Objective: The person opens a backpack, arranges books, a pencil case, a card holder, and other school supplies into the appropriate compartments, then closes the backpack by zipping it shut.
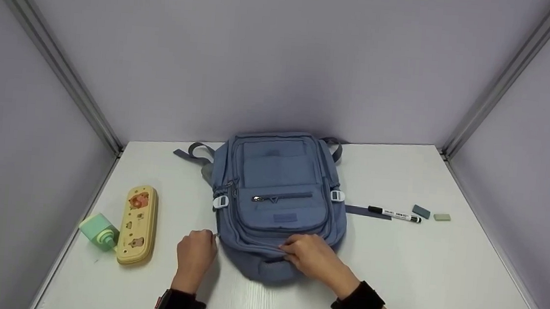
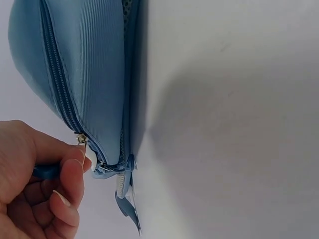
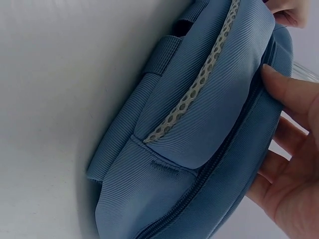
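Blue fabric backpack (image 1: 273,174): right hand (image 1: 313,257) grips it, left hand (image 1: 197,249) pinches its metal zip pull (image 2: 81,140); zip work likely needs tension next.

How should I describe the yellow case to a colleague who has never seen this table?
On the white table, start at the big blue backpack in the middle. In the head view, go left from it, past the left hand, to two things lying close together. The yellow case is the long one with rounded corners and small cartoon pictures, unlike the shorter green bottle beside it.
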`<control>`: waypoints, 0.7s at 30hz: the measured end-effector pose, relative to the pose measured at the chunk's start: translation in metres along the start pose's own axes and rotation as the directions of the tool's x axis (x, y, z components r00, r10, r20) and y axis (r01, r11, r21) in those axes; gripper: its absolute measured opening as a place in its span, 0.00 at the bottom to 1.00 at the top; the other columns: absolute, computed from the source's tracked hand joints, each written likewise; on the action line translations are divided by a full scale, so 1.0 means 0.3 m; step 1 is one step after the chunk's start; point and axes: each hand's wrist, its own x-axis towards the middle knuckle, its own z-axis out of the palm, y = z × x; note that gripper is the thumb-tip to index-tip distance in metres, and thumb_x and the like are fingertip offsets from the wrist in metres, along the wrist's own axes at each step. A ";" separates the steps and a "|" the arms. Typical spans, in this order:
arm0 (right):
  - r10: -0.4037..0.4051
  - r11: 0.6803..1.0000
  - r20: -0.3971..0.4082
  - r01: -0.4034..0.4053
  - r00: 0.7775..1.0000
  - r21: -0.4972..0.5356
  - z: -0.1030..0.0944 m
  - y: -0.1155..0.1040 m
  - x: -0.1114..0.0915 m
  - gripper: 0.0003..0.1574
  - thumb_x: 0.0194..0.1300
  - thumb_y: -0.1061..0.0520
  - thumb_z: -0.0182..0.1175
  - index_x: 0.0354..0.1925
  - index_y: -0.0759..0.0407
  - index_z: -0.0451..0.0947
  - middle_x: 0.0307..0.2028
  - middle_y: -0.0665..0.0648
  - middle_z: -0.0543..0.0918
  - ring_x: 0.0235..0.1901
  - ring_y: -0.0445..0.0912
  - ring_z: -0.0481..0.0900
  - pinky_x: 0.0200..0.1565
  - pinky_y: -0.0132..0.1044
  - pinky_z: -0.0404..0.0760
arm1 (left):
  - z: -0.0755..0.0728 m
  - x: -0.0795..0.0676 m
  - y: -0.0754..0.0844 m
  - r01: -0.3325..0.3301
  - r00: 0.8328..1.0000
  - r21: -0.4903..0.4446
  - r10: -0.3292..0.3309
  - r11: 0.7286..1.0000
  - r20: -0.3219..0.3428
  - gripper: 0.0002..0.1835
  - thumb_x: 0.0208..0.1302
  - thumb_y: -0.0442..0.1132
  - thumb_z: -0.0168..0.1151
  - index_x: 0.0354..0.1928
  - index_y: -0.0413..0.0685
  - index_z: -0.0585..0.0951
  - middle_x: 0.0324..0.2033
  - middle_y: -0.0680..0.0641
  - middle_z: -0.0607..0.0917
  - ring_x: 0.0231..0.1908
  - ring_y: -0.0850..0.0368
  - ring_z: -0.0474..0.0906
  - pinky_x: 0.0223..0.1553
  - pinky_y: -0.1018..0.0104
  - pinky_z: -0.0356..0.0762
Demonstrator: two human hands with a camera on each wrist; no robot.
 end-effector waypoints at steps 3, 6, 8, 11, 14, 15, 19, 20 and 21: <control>0.006 1.000 0.008 -0.006 1.000 0.000 -0.002 -0.003 -0.001 0.14 0.61 0.57 0.69 0.47 0.55 0.87 0.41 0.52 0.86 0.39 0.46 0.85 0.40 0.40 0.82 | 0.009 0.017 -0.004 0.002 1.000 0.003 -0.002 1.000 0.003 0.16 0.54 0.30 0.68 0.12 0.42 0.76 0.14 0.38 0.79 0.15 0.41 0.77 0.14 0.49 0.71; 0.008 1.000 0.016 -0.008 1.000 0.002 -0.005 -0.006 -0.003 0.14 0.61 0.57 0.69 0.47 0.55 0.87 0.42 0.53 0.85 0.40 0.46 0.85 0.40 0.40 0.82 | 0.016 0.032 -0.007 0.002 1.000 0.014 -0.002 1.000 0.009 0.15 0.53 0.30 0.66 0.12 0.42 0.75 0.14 0.37 0.80 0.16 0.39 0.78 0.14 0.48 0.71; 0.007 1.000 0.019 -0.007 1.000 0.008 -0.006 -0.008 -0.004 0.14 0.62 0.57 0.69 0.48 0.55 0.87 0.42 0.53 0.85 0.39 0.47 0.85 0.40 0.40 0.82 | 0.020 0.042 -0.009 0.005 1.000 0.016 -0.005 1.000 0.017 0.15 0.52 0.29 0.64 0.12 0.42 0.75 0.15 0.36 0.80 0.16 0.38 0.78 0.14 0.47 0.72; 0.003 1.000 0.019 -0.003 1.000 0.008 -0.003 -0.007 -0.004 0.14 0.61 0.58 0.69 0.47 0.55 0.87 0.42 0.53 0.85 0.39 0.47 0.85 0.40 0.40 0.82 | 0.025 0.056 -0.012 0.022 0.999 0.020 -0.023 1.000 0.040 0.14 0.53 0.29 0.63 0.12 0.41 0.76 0.15 0.36 0.80 0.17 0.36 0.79 0.16 0.46 0.72; 0.001 1.000 0.018 -0.001 1.000 0.011 -0.001 -0.006 -0.003 0.15 0.61 0.59 0.69 0.47 0.56 0.87 0.42 0.53 0.86 0.40 0.47 0.85 0.41 0.41 0.82 | 0.030 0.073 -0.016 0.022 0.998 0.022 -0.024 1.000 0.062 0.12 0.54 0.30 0.63 0.15 0.40 0.76 0.16 0.36 0.80 0.18 0.36 0.79 0.16 0.46 0.72; 0.000 1.000 0.017 0.000 1.000 0.015 0.000 -0.006 -0.002 0.14 0.61 0.59 0.69 0.47 0.56 0.87 0.42 0.53 0.86 0.40 0.47 0.85 0.41 0.40 0.82 | 0.032 0.080 -0.019 0.017 0.998 0.026 -0.019 0.999 0.066 0.11 0.54 0.30 0.64 0.16 0.40 0.77 0.16 0.36 0.80 0.18 0.36 0.79 0.16 0.45 0.72; 0.009 0.999 0.024 -0.010 1.000 0.034 0.000 -0.005 -0.001 0.14 0.62 0.59 0.68 0.48 0.57 0.87 0.43 0.54 0.86 0.42 0.47 0.85 0.43 0.39 0.82 | 0.055 0.108 -0.039 -0.032 0.999 0.048 0.031 0.998 0.026 0.11 0.52 0.29 0.63 0.16 0.41 0.75 0.15 0.39 0.79 0.16 0.38 0.76 0.14 0.47 0.70; 0.010 0.999 0.025 -0.011 1.000 0.039 0.000 -0.005 -0.001 0.14 0.63 0.59 0.67 0.48 0.58 0.87 0.43 0.54 0.86 0.42 0.47 0.85 0.44 0.39 0.82 | 0.061 0.113 -0.044 -0.042 0.999 0.055 0.041 0.998 0.014 0.11 0.51 0.28 0.63 0.16 0.41 0.74 0.15 0.39 0.79 0.15 0.38 0.76 0.13 0.47 0.69; 0.011 0.999 0.026 -0.012 1.000 0.043 0.000 -0.005 -0.001 0.14 0.63 0.59 0.67 0.48 0.58 0.86 0.43 0.54 0.86 0.42 0.47 0.85 0.44 0.39 0.82 | 0.066 0.119 -0.050 -0.050 0.999 0.060 0.050 0.997 0.002 0.11 0.52 0.28 0.63 0.16 0.41 0.74 0.14 0.40 0.78 0.15 0.39 0.76 0.13 0.48 0.69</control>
